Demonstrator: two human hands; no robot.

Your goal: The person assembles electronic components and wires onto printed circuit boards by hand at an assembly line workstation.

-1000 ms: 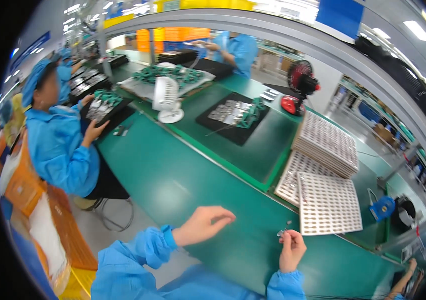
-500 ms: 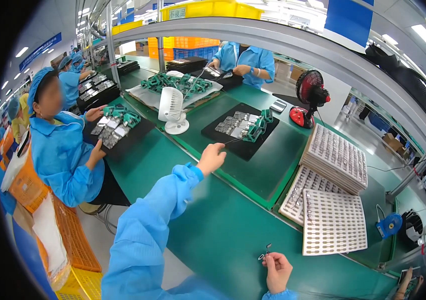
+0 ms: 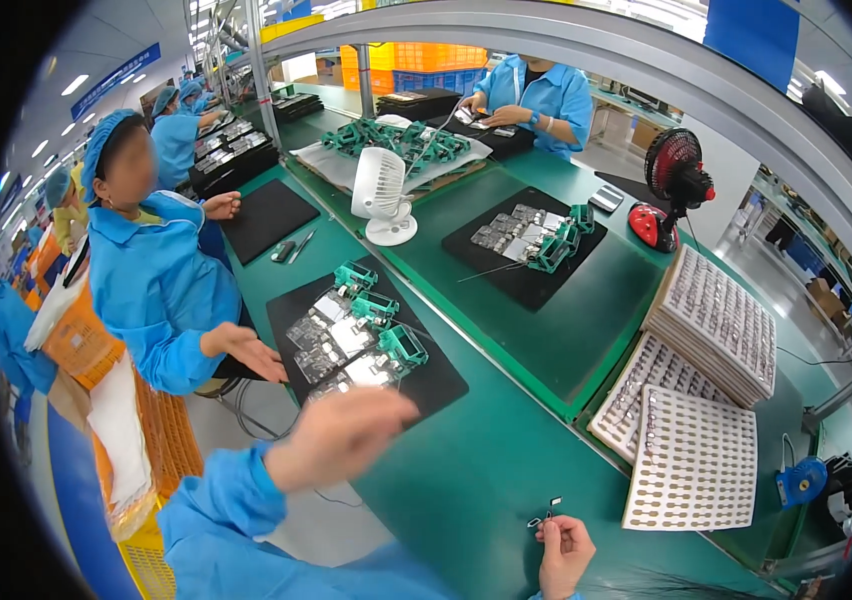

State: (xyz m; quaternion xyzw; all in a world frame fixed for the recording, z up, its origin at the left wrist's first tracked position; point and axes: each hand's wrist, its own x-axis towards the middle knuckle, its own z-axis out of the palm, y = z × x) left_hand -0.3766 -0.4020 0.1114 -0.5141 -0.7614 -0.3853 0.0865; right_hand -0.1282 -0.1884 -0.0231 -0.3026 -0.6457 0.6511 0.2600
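Note:
My left hand (image 3: 346, 435), smeared by motion, hovers over the near edge of a black mat (image 3: 436, 385). Circuit boards (image 3: 331, 335) and green plastic frames (image 3: 376, 308) lie on that mat. Low over the green table, my right hand (image 3: 568, 555) pinches a small dark part with a pale rectangular tip (image 3: 555, 503); its exact kind is too small to make out. Farther off, a second black mat (image 3: 534, 292) also carries boards and green frames. A thin dark rod (image 3: 491, 271) sticks out from its left side.
A co-worker's open hand (image 3: 246, 350) is beside the near mat. White trays of small parts (image 3: 696, 460) are stacked at right. A white fan (image 3: 382, 195) and a red-black fan (image 3: 674, 175) stand beyond. A bare black mat (image 3: 268, 220) lies at left.
My left hand has drawn back from the thin rod toward me and let it go. The co-worker's loaded mat now lies on the table before me. My right hand keeps its small part.

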